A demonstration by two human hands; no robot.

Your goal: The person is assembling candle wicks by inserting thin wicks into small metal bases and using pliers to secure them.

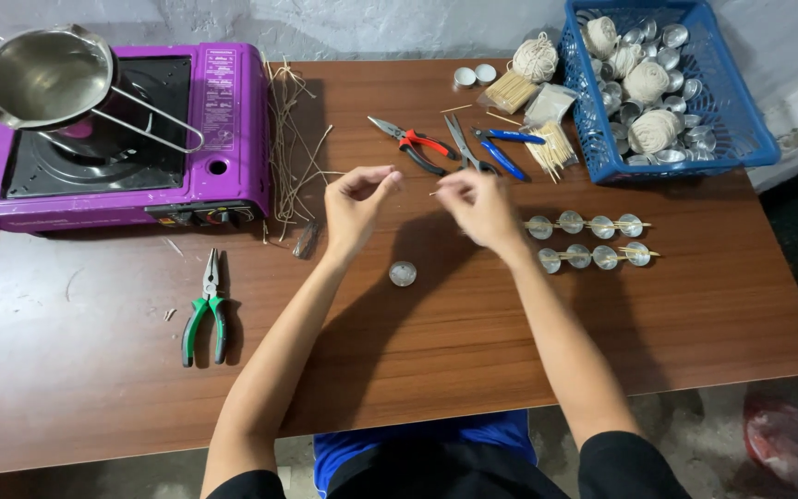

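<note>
My left hand (356,201) is raised over the middle of the brown table (94,388), thumb and forefinger pinched together; what it pinches is too thin to make out. My right hand (476,201) is close beside it, fingers closed on a thin pale stick whose tip pokes out to the left. A small round metal cup (403,273) sits on the table just below and between both hands. Two rows of similar metal cups (587,240) with sticks laid across them lie to the right of my right hand.
A purple portable stove (223,120) with a steel pot (43,74) stands at the back left. Loose wicks (293,139) lie beside it. Green pliers (206,314) lie front left. Red pliers (415,144), scissors, blue cutters (506,148), stick bundles and a blue basket (741,120) of twine balls and cups are behind.
</note>
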